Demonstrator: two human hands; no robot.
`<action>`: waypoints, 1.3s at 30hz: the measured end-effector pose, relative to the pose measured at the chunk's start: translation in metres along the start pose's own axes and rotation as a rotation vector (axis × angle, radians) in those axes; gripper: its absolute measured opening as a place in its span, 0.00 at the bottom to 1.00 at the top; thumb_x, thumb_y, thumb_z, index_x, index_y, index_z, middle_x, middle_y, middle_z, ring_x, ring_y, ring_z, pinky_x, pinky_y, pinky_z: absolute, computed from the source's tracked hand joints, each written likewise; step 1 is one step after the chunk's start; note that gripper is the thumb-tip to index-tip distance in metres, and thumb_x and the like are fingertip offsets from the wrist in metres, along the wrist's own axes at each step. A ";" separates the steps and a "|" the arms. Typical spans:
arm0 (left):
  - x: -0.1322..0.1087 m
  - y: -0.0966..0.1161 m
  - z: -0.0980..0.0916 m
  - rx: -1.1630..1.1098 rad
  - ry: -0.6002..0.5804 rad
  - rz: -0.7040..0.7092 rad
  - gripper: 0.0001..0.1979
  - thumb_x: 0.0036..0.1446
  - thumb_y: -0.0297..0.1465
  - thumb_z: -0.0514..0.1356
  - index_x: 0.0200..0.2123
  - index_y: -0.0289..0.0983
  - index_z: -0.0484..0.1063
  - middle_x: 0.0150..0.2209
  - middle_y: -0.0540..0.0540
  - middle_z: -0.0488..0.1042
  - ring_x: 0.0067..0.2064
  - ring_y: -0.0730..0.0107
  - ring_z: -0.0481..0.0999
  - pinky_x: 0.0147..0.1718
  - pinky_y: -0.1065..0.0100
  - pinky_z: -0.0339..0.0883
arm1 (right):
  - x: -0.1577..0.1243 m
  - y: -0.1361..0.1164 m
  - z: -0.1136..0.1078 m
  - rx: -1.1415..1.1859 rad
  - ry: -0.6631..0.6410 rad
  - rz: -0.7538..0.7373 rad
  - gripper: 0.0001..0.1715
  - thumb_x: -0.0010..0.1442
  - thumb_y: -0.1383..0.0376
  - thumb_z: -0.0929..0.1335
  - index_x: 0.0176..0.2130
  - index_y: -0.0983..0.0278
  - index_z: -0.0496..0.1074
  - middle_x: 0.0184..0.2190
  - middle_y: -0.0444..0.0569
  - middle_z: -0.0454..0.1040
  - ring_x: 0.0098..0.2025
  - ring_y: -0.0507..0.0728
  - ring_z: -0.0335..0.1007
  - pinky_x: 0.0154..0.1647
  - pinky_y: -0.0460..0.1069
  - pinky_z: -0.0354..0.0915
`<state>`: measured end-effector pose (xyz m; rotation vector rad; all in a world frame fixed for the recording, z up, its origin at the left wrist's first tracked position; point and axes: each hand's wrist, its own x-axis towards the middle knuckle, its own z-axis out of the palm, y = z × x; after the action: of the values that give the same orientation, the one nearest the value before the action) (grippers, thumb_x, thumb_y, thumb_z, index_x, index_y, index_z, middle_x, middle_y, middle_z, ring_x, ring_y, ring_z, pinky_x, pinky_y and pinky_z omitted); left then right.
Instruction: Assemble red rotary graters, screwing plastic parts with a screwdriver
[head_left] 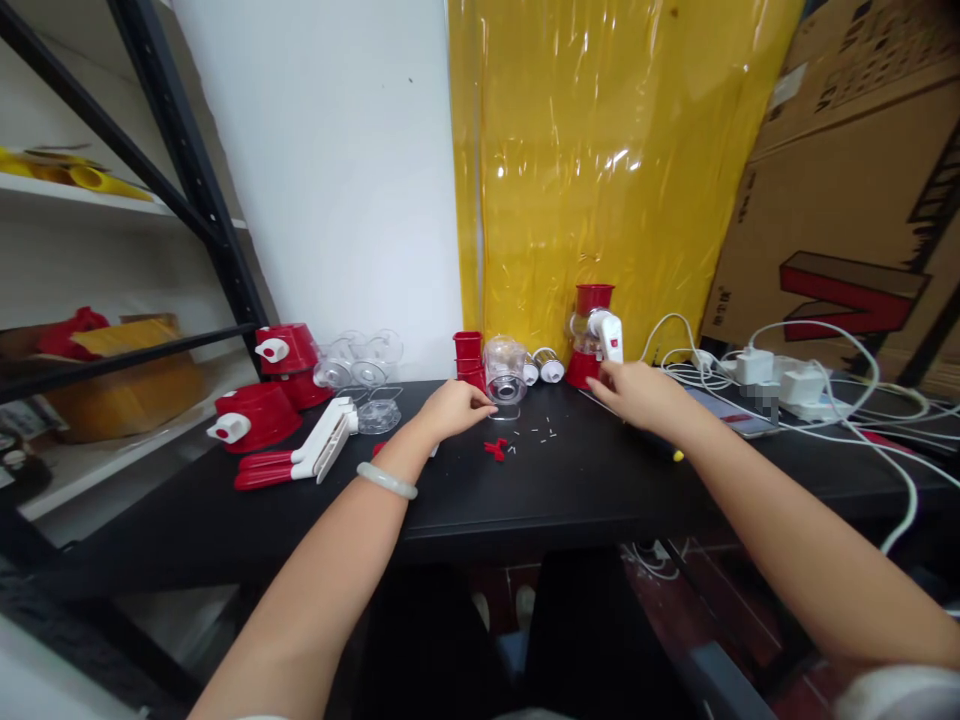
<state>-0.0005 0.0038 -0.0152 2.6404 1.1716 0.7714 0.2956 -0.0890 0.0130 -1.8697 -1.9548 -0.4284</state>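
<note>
My left hand point(454, 408) is over the middle of the black table, thumb and fingertips pinched together beside a clear plastic housing point(506, 375); anything between them is too small to make out. My right hand point(630, 388) is at the foot of an assembled red and white grinder point(595, 335), its fingers curled near the white handle; what they hold is hidden. Between the hands lie a small red part point(495, 449) and several small pale pins point(541, 436). Two white-capped drums point(549, 366) stand behind them.
Red bases point(257, 416), white-and-red handles point(324, 440) and clear parts point(379, 415) are at the left. Red hoppers point(469, 358) stand at the back. White chargers with cables point(802, 383), a tablet point(731, 412) and a yellow-tipped tool point(677, 455) are at the right.
</note>
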 end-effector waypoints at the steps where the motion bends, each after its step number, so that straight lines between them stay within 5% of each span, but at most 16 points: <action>1: 0.000 0.004 0.001 -0.013 -0.021 0.031 0.13 0.54 0.40 0.61 0.36 0.41 0.82 0.35 0.45 0.82 0.36 0.60 0.80 0.35 0.65 0.67 | -0.014 0.009 0.006 -0.081 -0.046 0.010 0.22 0.63 0.51 0.60 0.37 0.64 0.71 0.32 0.61 0.76 0.34 0.64 0.74 0.35 0.55 0.65; 4: 0.000 0.017 0.008 0.005 -0.050 0.116 0.12 0.54 0.38 0.61 0.39 0.41 0.81 0.37 0.45 0.82 0.38 0.60 0.80 0.37 0.65 0.68 | -0.044 0.036 0.030 -0.266 -0.068 -0.008 0.20 0.62 0.52 0.62 0.40 0.65 0.71 0.39 0.64 0.75 0.42 0.66 0.73 0.40 0.56 0.66; 11: 0.001 0.033 0.024 0.252 -0.154 0.204 0.12 0.55 0.32 0.61 0.42 0.39 0.80 0.43 0.45 0.81 0.45 0.62 0.79 0.43 0.67 0.69 | -0.058 0.072 0.055 -0.299 -0.160 -0.054 0.17 0.65 0.57 0.60 0.39 0.68 0.69 0.36 0.60 0.74 0.39 0.63 0.74 0.40 0.53 0.65; 20: 0.005 0.029 0.032 0.269 -0.198 0.222 0.14 0.55 0.27 0.61 0.45 0.41 0.79 0.44 0.47 0.80 0.47 0.63 0.79 0.46 0.68 0.69 | -0.062 0.118 0.042 0.075 0.100 -0.104 0.17 0.63 0.56 0.62 0.40 0.66 0.70 0.38 0.57 0.75 0.39 0.62 0.73 0.42 0.54 0.65; 26: 0.011 0.026 0.039 0.191 -0.215 0.277 0.15 0.54 0.22 0.59 0.42 0.39 0.80 0.41 0.47 0.81 0.42 0.68 0.80 0.42 0.72 0.68 | -0.057 0.111 0.019 0.242 0.036 -0.146 0.18 0.59 0.52 0.65 0.36 0.63 0.73 0.33 0.52 0.76 0.34 0.59 0.73 0.37 0.51 0.64; 39: 0.012 0.030 0.039 0.079 -0.203 0.228 0.15 0.51 0.23 0.59 0.43 0.36 0.77 0.33 0.46 0.81 0.34 0.70 0.79 0.35 0.72 0.68 | -0.012 0.090 0.012 0.524 -0.176 -0.018 0.24 0.54 0.47 0.67 0.40 0.63 0.74 0.25 0.46 0.75 0.21 0.53 0.69 0.26 0.49 0.62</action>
<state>0.0460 -0.0055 -0.0339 2.8707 0.8786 0.4821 0.3845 -0.0889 -0.0081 -1.5866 -1.9495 0.2379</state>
